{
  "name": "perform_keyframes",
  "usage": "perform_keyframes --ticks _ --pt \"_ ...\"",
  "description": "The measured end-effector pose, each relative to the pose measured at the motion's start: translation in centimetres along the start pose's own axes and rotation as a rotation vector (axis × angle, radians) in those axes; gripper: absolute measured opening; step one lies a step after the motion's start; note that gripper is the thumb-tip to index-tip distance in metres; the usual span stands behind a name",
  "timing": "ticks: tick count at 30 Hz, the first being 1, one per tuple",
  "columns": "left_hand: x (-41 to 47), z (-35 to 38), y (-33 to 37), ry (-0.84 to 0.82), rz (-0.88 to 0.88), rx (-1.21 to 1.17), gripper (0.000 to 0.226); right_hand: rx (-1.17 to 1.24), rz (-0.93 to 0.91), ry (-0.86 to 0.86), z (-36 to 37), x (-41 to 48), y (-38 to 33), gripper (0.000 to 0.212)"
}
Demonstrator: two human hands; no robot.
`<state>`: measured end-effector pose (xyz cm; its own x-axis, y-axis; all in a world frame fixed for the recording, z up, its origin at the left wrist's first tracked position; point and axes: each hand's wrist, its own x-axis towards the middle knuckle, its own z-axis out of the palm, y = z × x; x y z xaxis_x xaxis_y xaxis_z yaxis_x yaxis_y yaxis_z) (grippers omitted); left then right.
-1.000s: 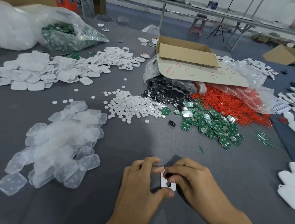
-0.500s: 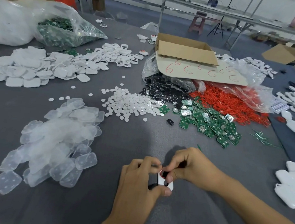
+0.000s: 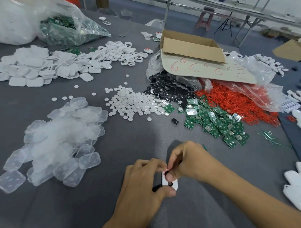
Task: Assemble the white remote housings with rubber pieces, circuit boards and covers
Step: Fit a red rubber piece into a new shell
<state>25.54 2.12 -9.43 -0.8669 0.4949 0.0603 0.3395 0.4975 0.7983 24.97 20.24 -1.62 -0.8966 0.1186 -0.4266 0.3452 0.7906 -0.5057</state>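
White housing (image 3: pixel 174 184) held at 6 o'clock of the table (image 3: pixel 128 138).
Left hand (image 3: pixel 141 182) grips it by the edges; right hand (image 3: pixel 189 160) pinches a red ring (image 3: pixel 166 171) at its 12 o'clock end. Circuit boards (image 3: pixel 218 122) piled at 1 o'clock.

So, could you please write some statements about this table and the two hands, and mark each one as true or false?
1. The left hand grips a white housing. True.
2. The right hand lies flat on the table. False: its fingers pinch a red ring at the housing's top.
3. The heap of red rings lies left of the clear covers. False: it lies far to the right, behind the green circuit boards.
4. The white discs lie between the clear covers and the green circuit boards. True.
5. The cardboard box is open. True.
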Motion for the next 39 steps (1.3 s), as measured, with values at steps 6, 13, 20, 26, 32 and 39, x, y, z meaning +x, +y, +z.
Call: perform_keyframes --ticks 6,13,20,26,32,39 --pt "-0.1 -0.2 0.4 -0.001 0.053 0.023 0.054 0.451 0.022 0.300 4.3 -5.1 1.9 0.014" --pt "-0.3 -1.0 0.2 -0.059 0.133 -0.003 0.058 0.814 -0.061 0.498 7.7 -6.0 1.5 0.037" --pt "-0.1 -2.5 -0.9 -0.222 0.189 0.038 0.056 0.391 -0.129 0.707 10.1 -4.4 0.9 0.032" --pt "0.9 -3.3 -1.2 -0.229 0.142 -0.011 0.062 0.360 -0.129 0.742 8.7 -4.4 1.0 0.038" --pt "6.9 -2.2 1.0 0.047 0.070 -0.144 0.034 0.122 -0.070 0.801 2.2 3.0 1.2 0.032" --pt "13.4 -0.5 2.1 0.152 0.018 -0.237 0.022 -0.079 -0.063 0.662 -0.6 9.6 1.5 0.024"
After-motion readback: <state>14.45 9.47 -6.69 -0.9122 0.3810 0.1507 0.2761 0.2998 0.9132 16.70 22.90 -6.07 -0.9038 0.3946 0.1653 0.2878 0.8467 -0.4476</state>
